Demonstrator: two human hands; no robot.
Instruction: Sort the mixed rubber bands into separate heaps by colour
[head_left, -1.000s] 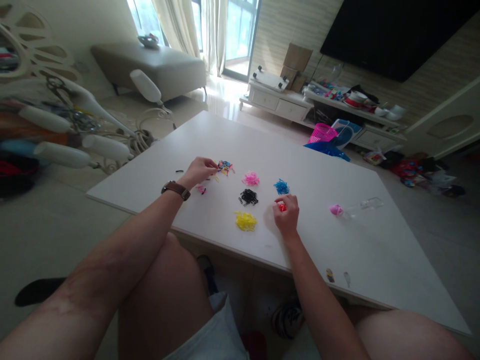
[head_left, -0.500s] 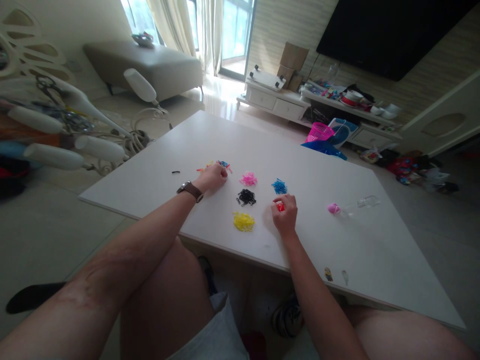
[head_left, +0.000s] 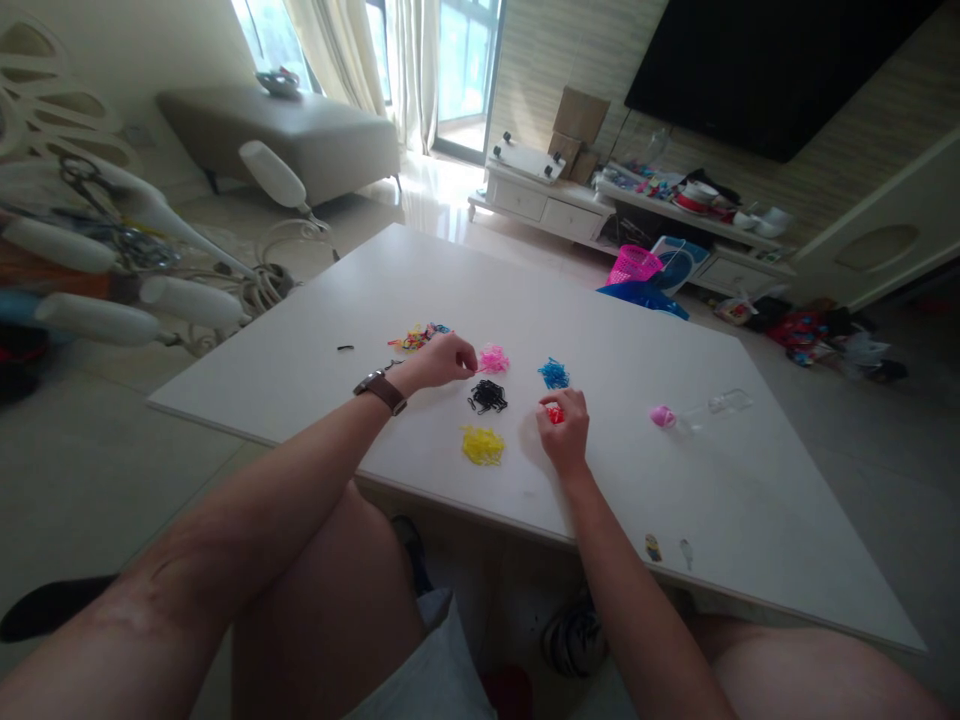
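Observation:
My left hand (head_left: 447, 361), with a watch on its wrist, is closed in a pinch just left of a pile of pink plastic clips (head_left: 494, 359). A small pinkish clip (head_left: 481, 370) shows at its fingertips. Behind that hand lies a mixed-colour pile of clips (head_left: 412, 339), partly covered by it. My right hand (head_left: 568, 425) rests on the table, its fingers curled round a pile of red clips (head_left: 554, 414), mostly hidden. Between the hands are black clips (head_left: 488, 396) and yellow clips (head_left: 482, 446). Blue clips (head_left: 553, 374) lie just beyond my right hand.
The white table (head_left: 637, 345) carries a lone black clip (head_left: 345, 348) at left and a clear tube with a pink top (head_left: 663, 416) at right. Two small flat pieces, one a yellow figure (head_left: 653, 547), lie near the front edge. A lamp (head_left: 274, 174) stands beyond the left side.
My left hand has moved right from the mixed pile to the edge of the pink pile, uncovering more of the mixed pile. My right hand stays at the red clips.

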